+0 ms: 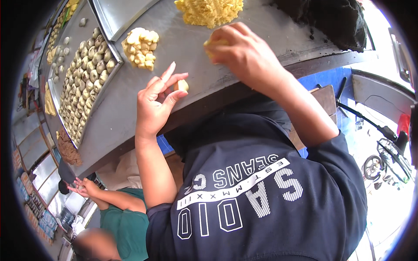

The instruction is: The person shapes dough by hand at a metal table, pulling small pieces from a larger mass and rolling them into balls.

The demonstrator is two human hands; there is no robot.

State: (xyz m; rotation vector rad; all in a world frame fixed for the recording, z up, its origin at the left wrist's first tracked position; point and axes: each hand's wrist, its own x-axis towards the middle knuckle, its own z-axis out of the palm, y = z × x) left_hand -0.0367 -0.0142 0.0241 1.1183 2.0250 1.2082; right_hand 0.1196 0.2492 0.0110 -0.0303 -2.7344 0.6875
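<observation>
My left hand is near the front edge of the steel worktable, its thumb and a finger around a small pale-yellow dough piece, other fingers raised. To its upper right, my right hand has its fingers bent around a yellow lump, partly hidden by them. Above my left hand lies a pile of small pale dough pieces. A mound of crumbly yellow mixture sits beyond my right hand.
At left stands a tray of dough balls, beside an upper tray. A brown mass and dark mass lie on the table. A co-worker in green works at lower left. A bicycle stands right.
</observation>
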